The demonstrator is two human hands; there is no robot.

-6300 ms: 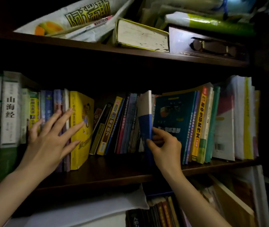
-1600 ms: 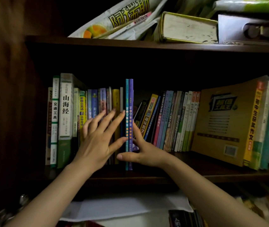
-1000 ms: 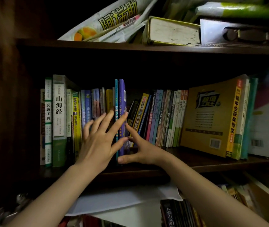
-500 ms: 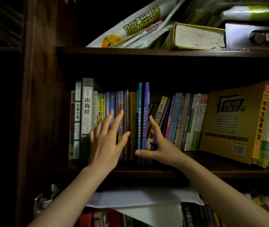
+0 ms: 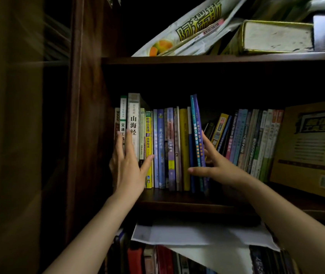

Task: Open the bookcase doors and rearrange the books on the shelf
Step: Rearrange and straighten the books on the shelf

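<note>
Left hand (image 5: 127,167): fingers straight, flat against spines at the row's left end.
Right hand (image 5: 216,165): fingers straight, pressing the thin blue books (image 5: 196,139) upright, mid-shelf (image 5: 177,202).
Handling: probably light, floppy; steady by flat covers.

Middle shelf (image 5: 177,200): upright books (image 5: 161,147) at left end, leaning books (image 5: 246,141) to their right. Left hand (image 5: 127,165) on leftmost spines; right hand (image 5: 217,167) in the gap between groups. Upper shelf (image 5: 217,58): thick book (image 5: 276,37) lying flat.
</note>
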